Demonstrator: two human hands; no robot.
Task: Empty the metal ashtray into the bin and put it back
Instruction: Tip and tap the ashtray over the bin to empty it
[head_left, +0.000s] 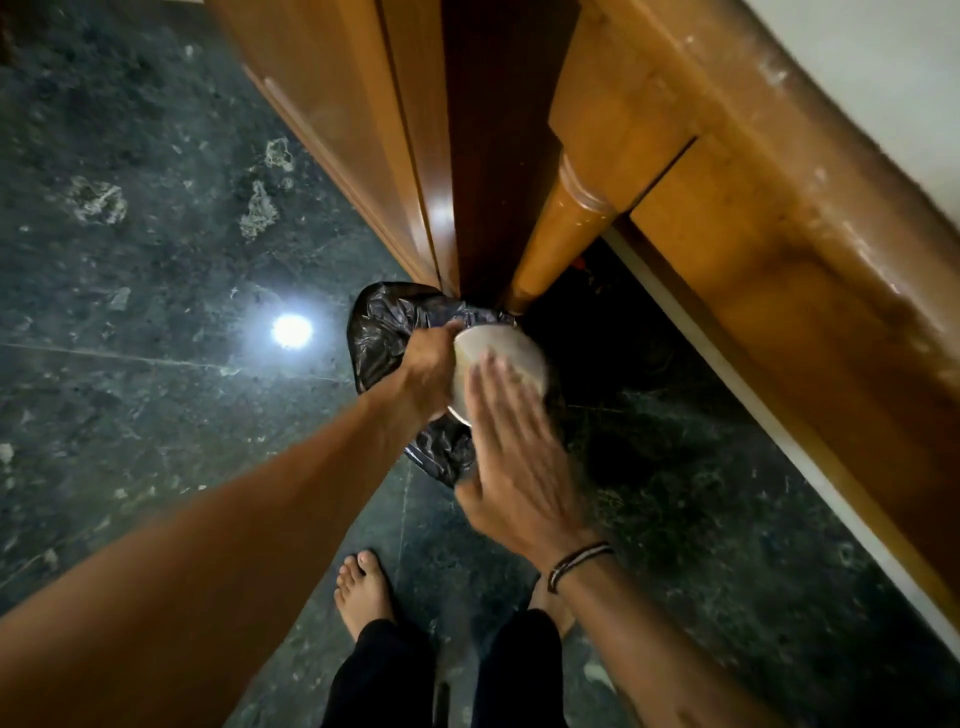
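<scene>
The round metal ashtray (511, 353) is turned upside down over the bin (382, 332), which is lined with a black plastic bag and stands on the floor against the wooden furniture. My left hand (428, 366) grips the ashtray by its left rim. With its fingers spread flat, my right hand (511, 457) lies against the ashtray's upturned bottom. The inside of the ashtray and of the bin is hidden.
A wooden table leg (558, 239) and a wooden cabinet door (363, 130) stand right behind the bin. A wooden table edge (779, 234) runs along the right. The floor (130, 260) is dark marble with a bright light reflection. My bare foot (363, 587) stands below.
</scene>
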